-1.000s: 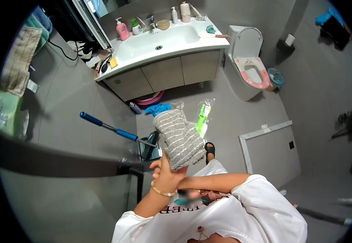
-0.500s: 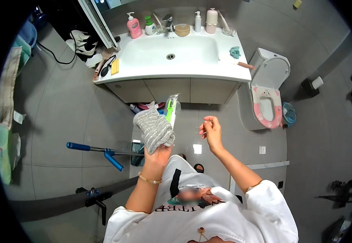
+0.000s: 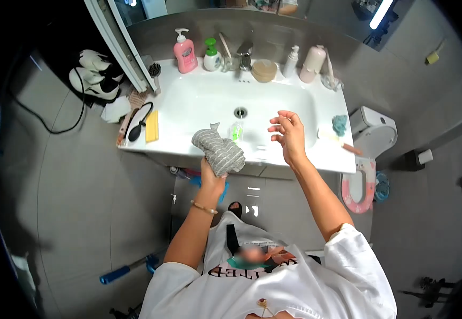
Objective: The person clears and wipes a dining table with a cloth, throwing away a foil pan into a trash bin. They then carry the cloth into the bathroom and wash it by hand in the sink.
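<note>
In the head view, my left hand (image 3: 213, 179) is closed round a folded grey cloth with white stripes (image 3: 219, 151), in front of the sink's front rim. Beyond the cloth shows a bright green item in clear plastic wrap (image 3: 236, 132); its lower part is hidden, so I cannot tell what it is. My right hand (image 3: 290, 137) hovers over the right part of the white sink (image 3: 188, 109), fingers apart and slightly curled, with nothing in it.
A pink pump bottle (image 3: 185, 56), a green-topped bottle (image 3: 212, 57) and the faucet (image 3: 246, 56) line the back. A yellow sponge (image 3: 152, 126) lies left; a teal scrunched item (image 3: 340, 125) lies right. The toilet (image 3: 374, 127) stands beyond.
The view has come closer to the sink. Both hands have moved forward, the left with the cloth and green item to the front rim. My right fingers have spread from a near pinch.
</note>
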Demonstrator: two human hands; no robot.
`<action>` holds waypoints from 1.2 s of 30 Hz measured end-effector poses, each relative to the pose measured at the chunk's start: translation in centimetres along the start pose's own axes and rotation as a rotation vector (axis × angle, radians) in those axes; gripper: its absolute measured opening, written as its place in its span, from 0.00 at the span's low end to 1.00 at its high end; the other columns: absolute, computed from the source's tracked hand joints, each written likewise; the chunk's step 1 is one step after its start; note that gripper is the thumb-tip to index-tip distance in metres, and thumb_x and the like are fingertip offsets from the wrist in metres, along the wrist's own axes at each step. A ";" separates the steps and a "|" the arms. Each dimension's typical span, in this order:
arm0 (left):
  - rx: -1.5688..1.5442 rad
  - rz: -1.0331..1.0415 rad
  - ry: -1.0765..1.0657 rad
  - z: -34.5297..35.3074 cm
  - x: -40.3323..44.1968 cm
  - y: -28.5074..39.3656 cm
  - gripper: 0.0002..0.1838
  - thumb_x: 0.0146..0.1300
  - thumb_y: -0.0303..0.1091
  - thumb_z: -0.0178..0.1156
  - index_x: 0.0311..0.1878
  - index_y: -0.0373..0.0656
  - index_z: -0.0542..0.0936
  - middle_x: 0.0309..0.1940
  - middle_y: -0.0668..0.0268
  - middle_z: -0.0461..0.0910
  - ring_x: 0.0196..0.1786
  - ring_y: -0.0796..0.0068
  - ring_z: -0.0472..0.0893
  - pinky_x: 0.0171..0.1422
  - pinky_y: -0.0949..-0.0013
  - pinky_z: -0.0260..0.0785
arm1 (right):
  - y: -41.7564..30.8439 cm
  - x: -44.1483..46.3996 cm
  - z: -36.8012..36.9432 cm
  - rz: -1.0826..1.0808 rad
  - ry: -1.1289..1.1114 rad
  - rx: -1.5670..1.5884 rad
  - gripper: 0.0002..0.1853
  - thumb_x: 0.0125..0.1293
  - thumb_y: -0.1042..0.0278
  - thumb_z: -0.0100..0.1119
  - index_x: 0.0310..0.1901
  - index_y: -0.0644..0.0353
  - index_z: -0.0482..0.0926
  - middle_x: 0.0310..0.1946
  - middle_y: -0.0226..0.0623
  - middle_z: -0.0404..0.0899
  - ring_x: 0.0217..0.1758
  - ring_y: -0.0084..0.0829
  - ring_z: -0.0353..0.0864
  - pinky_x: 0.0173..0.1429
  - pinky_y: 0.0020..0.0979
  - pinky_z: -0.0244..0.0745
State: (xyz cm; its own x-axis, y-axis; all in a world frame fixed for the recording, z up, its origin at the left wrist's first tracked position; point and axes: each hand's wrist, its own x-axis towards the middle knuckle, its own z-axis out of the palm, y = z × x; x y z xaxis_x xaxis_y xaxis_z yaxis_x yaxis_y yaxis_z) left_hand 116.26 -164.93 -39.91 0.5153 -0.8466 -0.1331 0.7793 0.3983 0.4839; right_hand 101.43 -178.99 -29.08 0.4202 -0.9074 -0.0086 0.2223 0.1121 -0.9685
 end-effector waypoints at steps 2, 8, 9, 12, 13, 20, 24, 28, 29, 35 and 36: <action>0.098 -0.085 -0.080 -0.5 4.2 0.5 0.13 0.67 0.35 0.47 0.50 0.41 0.71 0.39 0.65 0.76 0.41 0.75 0.77 0.44 0.74 0.73 | -0.9 4.1 2.0 -0.027 -0.041 0.015 0.15 0.65 0.67 0.49 0.51 0.62 0.64 0.39 0.40 0.75 0.36 0.27 0.76 0.33 0.25 0.71; 0.312 -0.119 0.099 2.2 13.7 0.7 0.14 0.68 0.35 0.47 0.52 0.40 0.71 0.44 0.66 0.76 0.47 0.76 0.77 0.51 0.70 0.71 | -1.5 14.5 4.9 0.043 -0.099 0.070 0.19 0.66 0.65 0.49 0.55 0.63 0.62 0.48 0.43 0.73 0.46 0.33 0.77 0.42 0.28 0.74; 0.416 -0.110 0.150 1.7 15.4 0.4 0.13 0.67 0.36 0.48 0.50 0.40 0.72 0.44 0.67 0.76 0.46 0.76 0.76 0.51 0.71 0.70 | -1.4 16.0 5.2 0.041 -0.123 0.084 0.19 0.66 0.64 0.49 0.55 0.63 0.62 0.49 0.43 0.72 0.46 0.32 0.76 0.43 0.28 0.74; 0.668 -0.068 0.217 0.0 19.0 -0.8 0.10 0.66 0.36 0.50 0.45 0.41 0.73 0.40 0.70 0.75 0.43 0.78 0.73 0.48 0.73 0.66 | -0.2 19.9 5.6 0.076 -0.187 0.125 0.20 0.66 0.64 0.50 0.55 0.63 0.61 0.50 0.41 0.71 0.48 0.33 0.75 0.46 0.28 0.72; 0.830 -0.016 0.196 -0.1 20.4 -0.6 0.09 0.66 0.36 0.51 0.41 0.41 0.74 0.37 0.71 0.74 0.40 0.79 0.71 0.46 0.75 0.63 | 0.1 21.4 6.0 0.101 -0.200 0.114 0.20 0.66 0.64 0.50 0.56 0.63 0.61 0.48 0.40 0.71 0.48 0.33 0.75 0.46 0.28 0.72; 0.733 0.088 0.389 2.5 24.0 -1.3 0.10 0.59 0.37 0.55 0.34 0.38 0.72 0.31 0.70 0.71 0.36 0.79 0.66 0.44 0.73 0.60 | 2.1 28.8 7.6 0.127 -0.211 0.080 0.26 0.62 0.67 0.54 0.58 0.66 0.57 0.44 0.40 0.72 0.41 0.28 0.76 0.40 0.24 0.72; 0.642 0.132 0.406 3.2 25.7 -1.7 0.12 0.59 0.37 0.55 0.36 0.37 0.73 0.32 0.69 0.72 0.37 0.78 0.68 0.45 0.72 0.61 | 2.5 30.1 8.4 0.097 -0.198 0.226 0.26 0.61 0.71 0.54 0.58 0.66 0.57 0.41 0.40 0.73 0.40 0.27 0.77 0.40 0.23 0.72; 0.457 0.059 0.433 2.9 28.8 -2.8 0.14 0.60 0.36 0.54 0.45 0.37 0.72 0.38 0.64 0.74 0.43 0.73 0.73 0.49 0.69 0.66 | 2.1 31.0 9.4 0.143 -0.173 0.236 0.14 0.62 0.73 0.53 0.45 0.71 0.65 0.41 0.43 0.71 0.44 0.35 0.77 0.48 0.27 0.75; 0.378 0.044 0.452 2.9 29.1 -3.2 0.16 0.62 0.35 0.54 0.51 0.37 0.71 0.42 0.62 0.76 0.47 0.70 0.75 0.51 0.68 0.70 | 2.1 31.0 9.4 0.151 -0.172 0.231 0.14 0.62 0.73 0.53 0.45 0.71 0.65 0.41 0.43 0.71 0.44 0.35 0.77 0.48 0.27 0.75; 0.205 -0.078 0.343 5.0 31.4 -3.9 0.16 0.63 0.35 0.52 0.52 0.41 0.69 0.44 0.63 0.75 0.44 0.68 0.77 0.50 0.65 0.72 | 0.7 31.9 8.9 0.158 -0.164 0.369 0.09 0.61 0.71 0.54 0.34 0.70 0.69 0.36 0.47 0.74 0.45 0.41 0.78 0.51 0.29 0.76; 0.182 -0.085 0.305 4.8 31.9 -4.2 0.14 0.64 0.36 0.52 0.51 0.42 0.69 0.43 0.63 0.75 0.44 0.68 0.77 0.49 0.64 0.72 | 0.6 32.0 8.7 0.160 -0.161 0.362 0.09 0.61 0.71 0.54 0.34 0.70 0.69 0.36 0.47 0.74 0.45 0.41 0.78 0.51 0.29 0.76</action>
State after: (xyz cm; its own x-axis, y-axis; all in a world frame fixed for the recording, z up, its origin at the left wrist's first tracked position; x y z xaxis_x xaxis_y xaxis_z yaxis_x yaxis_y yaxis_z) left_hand 127.71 -195.28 -41.98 0.5559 -0.7184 -0.4182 0.7616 0.2387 0.6025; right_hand 122.70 -204.44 -27.73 0.6001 -0.7954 -0.0849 0.4255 0.4073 -0.8081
